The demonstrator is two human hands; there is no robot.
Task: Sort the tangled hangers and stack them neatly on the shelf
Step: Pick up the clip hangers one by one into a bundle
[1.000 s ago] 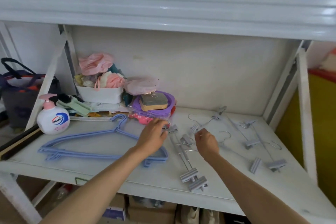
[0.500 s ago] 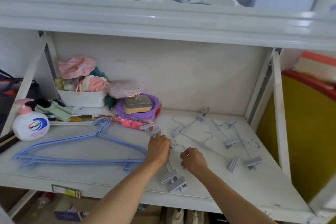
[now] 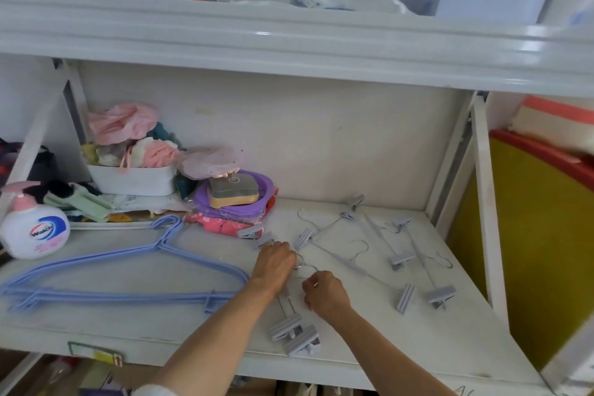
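Both hands closing narrow over paired clip hangers [image 3: 291,320] at 6 o'clock of shelf [image 3: 418,347]: left hand [image 3: 273,262] pinching hooks, right hand [image 3: 324,291] steadying; best aligning hooks before lifting.

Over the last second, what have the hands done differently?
Both hands closed in on the wire hooks of the paired clip hangers: the left hand left the blue hangers, the right hand slid toward it. Loose clip hangers stayed put.

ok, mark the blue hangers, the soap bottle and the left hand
blue hangers [image 3: 96,259]: head view, upper sloping arm.
soap bottle [image 3: 33,231]: head view, front label.
left hand [image 3: 273,262]: head view, back of hand.
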